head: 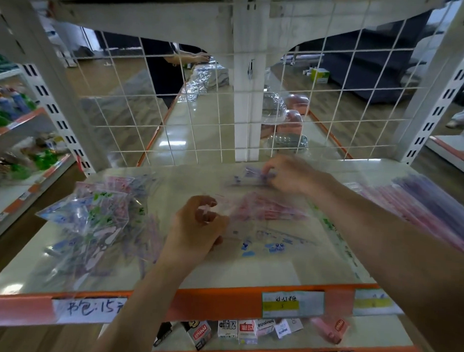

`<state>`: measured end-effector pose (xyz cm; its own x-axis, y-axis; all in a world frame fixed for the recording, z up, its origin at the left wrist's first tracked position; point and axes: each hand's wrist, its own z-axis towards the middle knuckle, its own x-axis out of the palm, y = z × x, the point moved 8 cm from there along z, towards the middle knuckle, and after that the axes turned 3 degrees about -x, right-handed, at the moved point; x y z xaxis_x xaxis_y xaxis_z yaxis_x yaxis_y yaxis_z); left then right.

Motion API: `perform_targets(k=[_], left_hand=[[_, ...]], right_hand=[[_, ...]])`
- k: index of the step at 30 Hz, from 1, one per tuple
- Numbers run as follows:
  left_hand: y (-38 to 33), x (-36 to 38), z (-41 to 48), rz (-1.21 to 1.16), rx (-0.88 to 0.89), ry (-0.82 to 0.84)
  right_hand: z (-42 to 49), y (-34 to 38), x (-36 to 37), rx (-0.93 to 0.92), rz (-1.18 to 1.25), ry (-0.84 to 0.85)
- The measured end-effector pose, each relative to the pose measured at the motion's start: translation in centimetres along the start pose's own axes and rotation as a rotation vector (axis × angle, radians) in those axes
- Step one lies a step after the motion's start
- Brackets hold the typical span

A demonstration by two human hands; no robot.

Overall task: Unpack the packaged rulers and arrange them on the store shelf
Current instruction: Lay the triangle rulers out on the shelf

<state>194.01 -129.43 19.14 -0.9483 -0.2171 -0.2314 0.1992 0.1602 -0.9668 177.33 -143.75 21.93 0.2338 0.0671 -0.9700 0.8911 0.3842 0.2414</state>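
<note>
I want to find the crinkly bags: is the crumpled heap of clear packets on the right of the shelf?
No, the heap of clear packets lies on the left of the shelf, beside the left hand.

Pale glossy shelf [248,271], orange front strip [221,298] carrying price labels [292,304]. Left side: loose heap of clear printed packets [98,218]. Centre: clear rulers [266,211] lying flat, pink and blue print, motion-blurred; right edge: stack of pink-purple packaged rulers [422,206].
</note>
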Motion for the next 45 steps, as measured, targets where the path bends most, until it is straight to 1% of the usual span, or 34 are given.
perform_targets(k=[4, 9, 12, 15, 18, 21, 23, 24, 29, 36, 39, 40, 41, 43, 45], left_hand=[[0.0, 0.1, 0.3, -0.021, -0.003, 0.010], [-0.1, 0.3, 0.4, 0.006, 0.029, 0.033], [-0.2, 0.4, 0.5, 0.031, 0.054, 0.033], [0.0, 0.2, 0.6, 0.017, 0.053, 0.030], [-0.1, -0.1, 0.7, -0.005, 0.087, 0.003], [-0.4, -0.9, 0.7, -0.009, 0.145, -0.083], [-0.6, -1.7, 0.8, -0.047, 0.169, -0.146], [-0.6, -2.0, 0.7, -0.069, 0.177, -0.167], [-0.6, -2.5, 0.8, -0.151, 0.176, -0.200], [-0.4, -2.2, 1.0, -0.142, 0.175, -0.181], [-0.3, -2.3, 1.0, -0.143, 0.182, -0.179], [-0.4, -2.3, 0.9, -0.145, 0.188, -0.178], [-0.4, -2.3, 0.9, -0.147, 0.193, -0.175], [-0.4, -2.2, 0.9, -0.154, 0.194, -0.172], [-0.4, -2.2, 1.0, -0.163, 0.191, -0.170]], right_hand=[[0.4, 0.1, 0.5, -0.012, -0.012, 0.053], [0.9, 0.1, 0.5, -0.003, -0.051, 0.010], [1.3, 0.0, 0.4, 0.009, -0.051, 0.013], [0.7, 0.2, -0.2, -0.018, -0.064, 0.034], [-2.1, 0.5, -1.2, -0.087, -0.001, 0.023], [-5.8, 0.8, -0.2, -0.117, 0.085, 0.152], [-7.0, 0.7, 1.0, -0.113, 0.080, 0.203], [-7.2, 0.8, 1.5, -0.117, 0.074, 0.195], [-6.3, 1.0, 1.9, -0.123, 0.075, 0.045], [-4.6, 0.8, 1.5, -0.070, 0.026, 0.061], [-5.8, 1.3, 0.4, -0.084, -0.027, 0.050], [-6.8, 1.6, -0.3, -0.104, 0.004, 0.034], [-7.9, 2.1, -0.8, -0.123, 0.065, 0.046], [-10.4, 3.1, -0.7, -0.161, 0.173, 0.153], [-11.8, 3.9, 0.7, -0.204, 0.112, 0.233]])
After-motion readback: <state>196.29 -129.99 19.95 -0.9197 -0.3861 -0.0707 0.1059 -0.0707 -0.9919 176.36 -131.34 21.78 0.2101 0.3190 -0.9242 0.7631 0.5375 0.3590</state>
